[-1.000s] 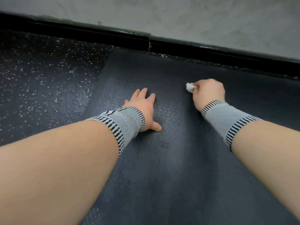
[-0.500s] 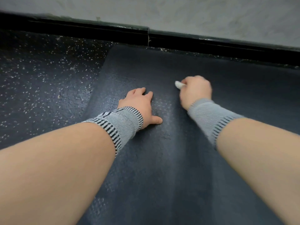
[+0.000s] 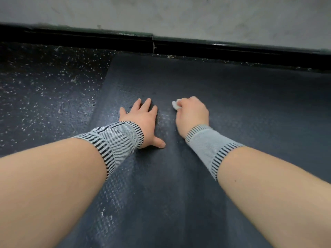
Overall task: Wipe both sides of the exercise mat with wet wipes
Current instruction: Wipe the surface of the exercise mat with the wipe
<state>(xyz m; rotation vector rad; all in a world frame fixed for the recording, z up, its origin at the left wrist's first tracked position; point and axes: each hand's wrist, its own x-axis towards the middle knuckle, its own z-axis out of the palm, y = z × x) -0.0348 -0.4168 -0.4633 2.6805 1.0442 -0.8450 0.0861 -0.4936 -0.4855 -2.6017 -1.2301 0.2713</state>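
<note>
No text, label, brand, number or sign can be read anywhere in the frame.

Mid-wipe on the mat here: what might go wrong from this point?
1. The wet wipe is bunched small in the right hand, so each stroke likely covers little and strips may be missed.
2. The left hand rests flat on the exercise mat; the patch under it could be skipped.
3. The mat's far edge by the baseboard may be left unwiped.
</note>
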